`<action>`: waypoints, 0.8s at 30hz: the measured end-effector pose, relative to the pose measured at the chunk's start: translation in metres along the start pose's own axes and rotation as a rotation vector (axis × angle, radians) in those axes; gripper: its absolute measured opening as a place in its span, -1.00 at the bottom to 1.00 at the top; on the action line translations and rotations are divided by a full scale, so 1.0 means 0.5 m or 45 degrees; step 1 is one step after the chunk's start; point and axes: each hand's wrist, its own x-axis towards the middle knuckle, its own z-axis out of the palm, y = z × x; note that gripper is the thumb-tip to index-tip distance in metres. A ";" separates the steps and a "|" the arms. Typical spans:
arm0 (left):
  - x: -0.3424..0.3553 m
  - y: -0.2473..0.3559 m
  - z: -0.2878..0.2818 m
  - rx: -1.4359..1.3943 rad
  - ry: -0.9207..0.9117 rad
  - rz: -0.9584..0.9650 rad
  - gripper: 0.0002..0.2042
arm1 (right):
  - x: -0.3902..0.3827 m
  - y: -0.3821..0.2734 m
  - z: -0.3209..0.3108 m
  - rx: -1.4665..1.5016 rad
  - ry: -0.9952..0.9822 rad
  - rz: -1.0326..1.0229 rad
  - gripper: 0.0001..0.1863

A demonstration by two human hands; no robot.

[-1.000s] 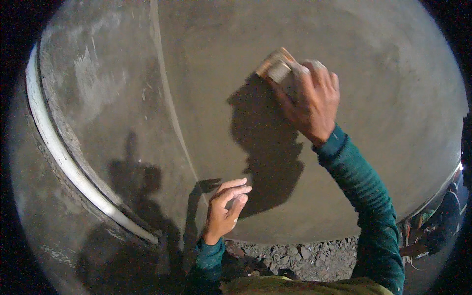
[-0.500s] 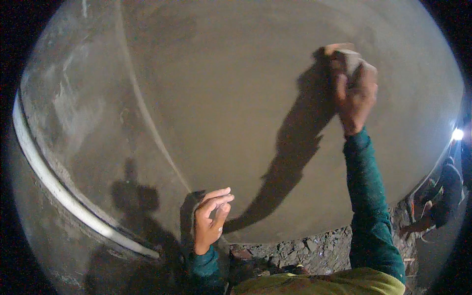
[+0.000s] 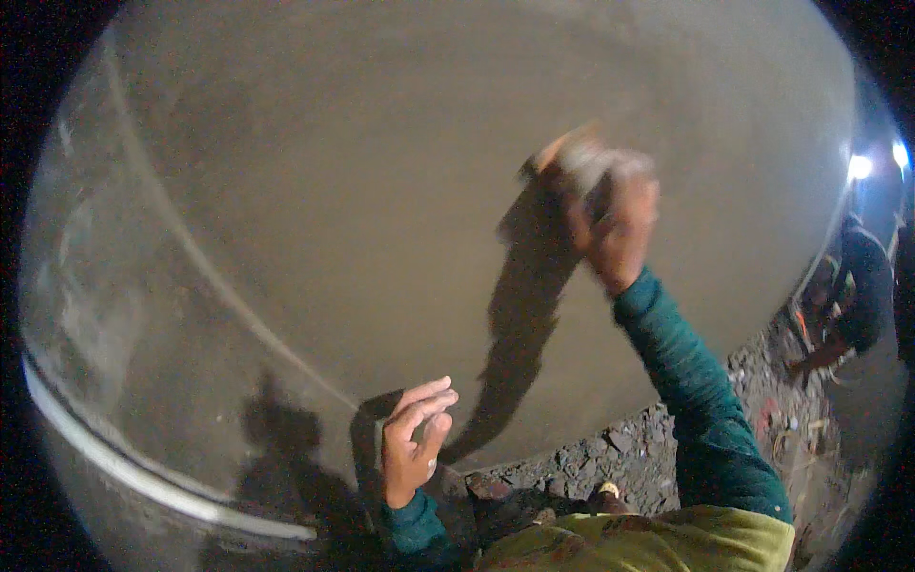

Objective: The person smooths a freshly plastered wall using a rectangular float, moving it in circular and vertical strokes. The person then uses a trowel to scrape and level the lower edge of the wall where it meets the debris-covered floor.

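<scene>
Against the grey wall [image 3: 381,238], my right hand [image 3: 620,227] clamps a blurred, orange-edged block [image 3: 570,153]; my left hand [image 3: 410,445] gapes near its lower edge.

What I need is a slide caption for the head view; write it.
Right hand holding a blurred block-like tool at a grey-brown wall, left hand empty and half-curled.

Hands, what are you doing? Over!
Right hand holding blurred block at grey wall. Left hand half-open, empty. Dark shadow below block, no obstacle seen.
</scene>
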 end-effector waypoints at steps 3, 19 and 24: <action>0.115 0.079 0.245 0.029 -0.159 0.050 -0.73 | -0.060 0.289 -0.089 0.052 -0.240 0.077 -0.56; 0.910 0.566 1.876 -0.056 -0.544 0.017 -0.66 | 0.027 2.285 -0.366 -0.127 -0.119 0.514 -0.55; 1.191 0.704 2.506 -0.178 -0.527 -0.101 -0.67 | 0.112 3.073 -0.478 -0.237 0.148 0.868 -0.54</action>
